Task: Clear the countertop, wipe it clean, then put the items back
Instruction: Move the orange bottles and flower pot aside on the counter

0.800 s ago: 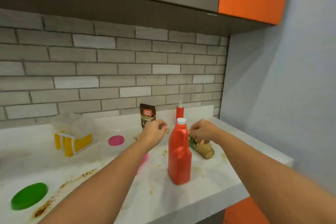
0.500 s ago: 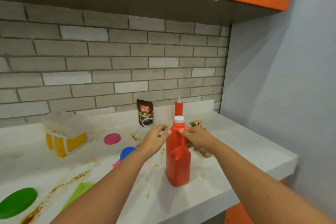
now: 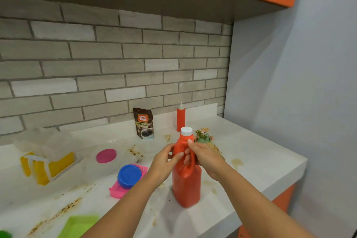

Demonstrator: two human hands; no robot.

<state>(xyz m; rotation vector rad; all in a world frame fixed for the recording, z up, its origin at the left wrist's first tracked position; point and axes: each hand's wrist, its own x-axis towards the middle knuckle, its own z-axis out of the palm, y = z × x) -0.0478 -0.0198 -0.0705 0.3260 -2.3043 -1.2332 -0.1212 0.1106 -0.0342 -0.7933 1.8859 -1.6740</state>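
While clearing looks barely begun, both hands' grip is on the red jug [image 3: 186, 185] at lower centre: left hand [image 3: 165, 158] on the shoulder, right hand [image 3: 204, 155] around the handle. Farther back, stained surface [image 3: 260, 162] carries blue lid [image 3: 129, 176], coffee pouch [image 3: 144, 123]; no wiping done.

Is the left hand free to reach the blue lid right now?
Probably not at once: the left hand grips the red jug, though the blue lid lies uncovered just beside it.

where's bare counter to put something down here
Most room is at the right end of the counter, between the jug, the plant and the grey wall, though stained. A smaller strip lies behind the pink lid, left of the coffee pouch. Left and front are crowded.
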